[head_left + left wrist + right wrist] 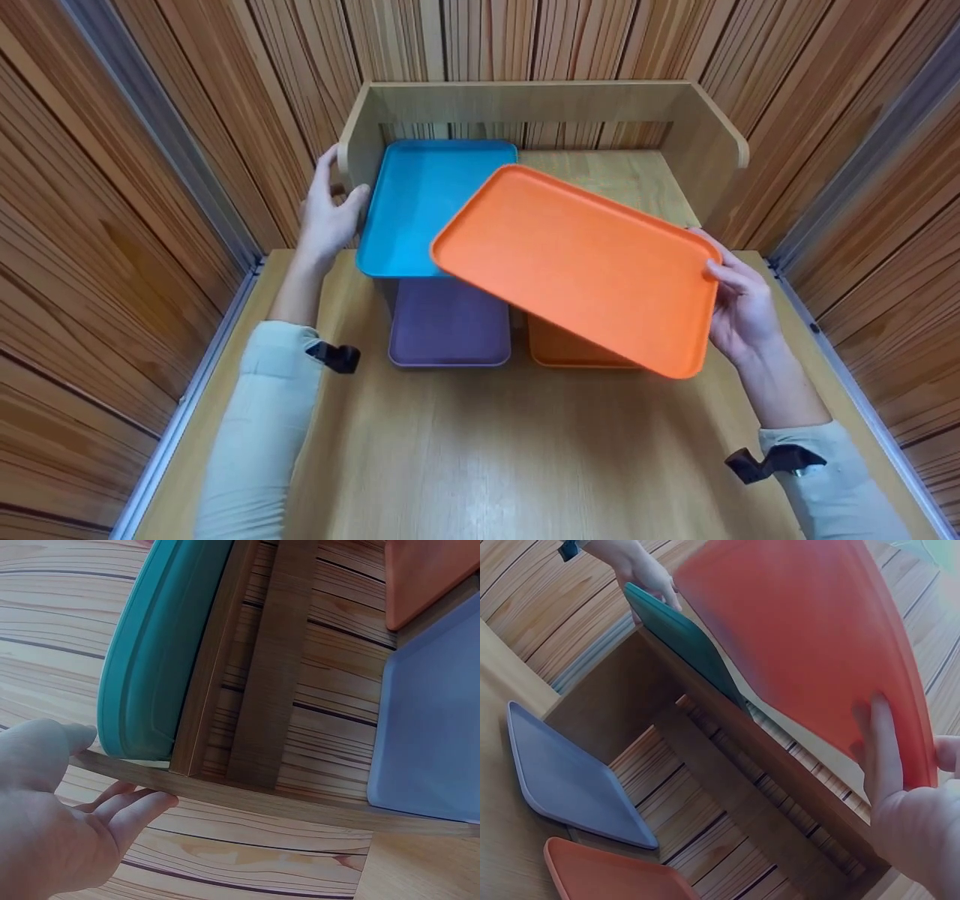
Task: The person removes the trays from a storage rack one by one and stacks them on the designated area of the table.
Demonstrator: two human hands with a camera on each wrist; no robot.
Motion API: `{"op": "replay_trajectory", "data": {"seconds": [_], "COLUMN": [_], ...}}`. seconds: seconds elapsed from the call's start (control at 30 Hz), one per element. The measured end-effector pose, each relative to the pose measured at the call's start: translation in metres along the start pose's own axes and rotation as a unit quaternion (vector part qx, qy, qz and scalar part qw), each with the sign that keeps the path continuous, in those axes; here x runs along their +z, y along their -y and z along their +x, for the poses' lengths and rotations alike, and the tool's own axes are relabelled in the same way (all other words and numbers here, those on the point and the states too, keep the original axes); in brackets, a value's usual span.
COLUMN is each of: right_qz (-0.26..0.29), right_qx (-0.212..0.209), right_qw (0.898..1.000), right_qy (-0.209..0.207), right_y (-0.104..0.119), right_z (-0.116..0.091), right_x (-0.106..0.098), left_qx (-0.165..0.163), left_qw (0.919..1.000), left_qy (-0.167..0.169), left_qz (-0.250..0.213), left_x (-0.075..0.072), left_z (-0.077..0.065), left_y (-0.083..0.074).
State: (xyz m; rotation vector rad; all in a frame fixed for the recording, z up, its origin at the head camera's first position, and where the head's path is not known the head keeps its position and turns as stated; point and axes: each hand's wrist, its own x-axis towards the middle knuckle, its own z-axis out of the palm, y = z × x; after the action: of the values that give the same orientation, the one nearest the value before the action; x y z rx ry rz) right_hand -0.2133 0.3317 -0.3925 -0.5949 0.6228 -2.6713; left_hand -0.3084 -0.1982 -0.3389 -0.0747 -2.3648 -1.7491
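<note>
My right hand pinches the right short edge of an orange tray, thumb on top and fingers spread underneath. The tray is held tilted above the shelf's upper board, its far-left corner overlapping a blue tray in the head view. That blue tray lies at the left of the upper board, its front end jutting out. At the wooden shelf's left side panel, my left hand holds the panel's edge between thumb and fingers. In the head view the left hand is just left of the blue tray.
Below the upper board, a purple tray sits on the left, and a second orange tray on the right, partly hidden by the held one. The shelf's right side panel stands upright. Wood-patterned walls enclose the table.
</note>
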Motion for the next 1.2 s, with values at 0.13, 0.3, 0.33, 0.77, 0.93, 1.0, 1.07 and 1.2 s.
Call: {"op": "replay_trajectory", "data": {"seconds": [0.13,0.3,0.33,0.77,0.93,1.0,1.07,1.2], "right_qz": [0.034,0.032,0.027,0.011,0.007,0.001,-0.003,-0.011], "right_qx": [0.039,0.06,0.061,0.088,0.094,0.094,0.097,0.102], "right_qw": [0.997,0.994,0.993,0.987,0.985,0.986,0.986,0.984], "right_qy": [0.059,0.091,0.093,0.136,0.143,0.137,0.136,0.149], "right_y": [0.002,0.003,0.003,-0.005,-0.008,-0.009,-0.011,-0.013], "right_z": [0.002,0.004,0.004,0.001,-0.002,-0.004,-0.006,-0.009], "right_x": [-0.003,-0.005,-0.005,0.001,-0.002,-0.003,-0.004,-0.006], "left_qx": [-0.004,-0.001,0.001,0.015,0.011,0.01,0.008,0.009], "left_qw": [1.0,1.0,1.0,0.9999,0.9999,0.9999,0.9999,0.9999], "left_qy": [0.001,0.001,0.001,-0.001,-0.004,-0.003,-0.003,-0.001], "left_qz": [0.002,0.006,0.006,0.003,0.009,0.01,0.012,0.009], "left_x": [0.0,0.001,0.001,0.001,0.0,0.0,0.0,0.0], "left_z": [-0.001,-0.001,-0.001,-0.001,-0.002,-0.002,-0.003,-0.003], "left_y": [-0.001,-0.003,-0.003,0.0,-0.001,-0.001,-0.001,-0.001]}}
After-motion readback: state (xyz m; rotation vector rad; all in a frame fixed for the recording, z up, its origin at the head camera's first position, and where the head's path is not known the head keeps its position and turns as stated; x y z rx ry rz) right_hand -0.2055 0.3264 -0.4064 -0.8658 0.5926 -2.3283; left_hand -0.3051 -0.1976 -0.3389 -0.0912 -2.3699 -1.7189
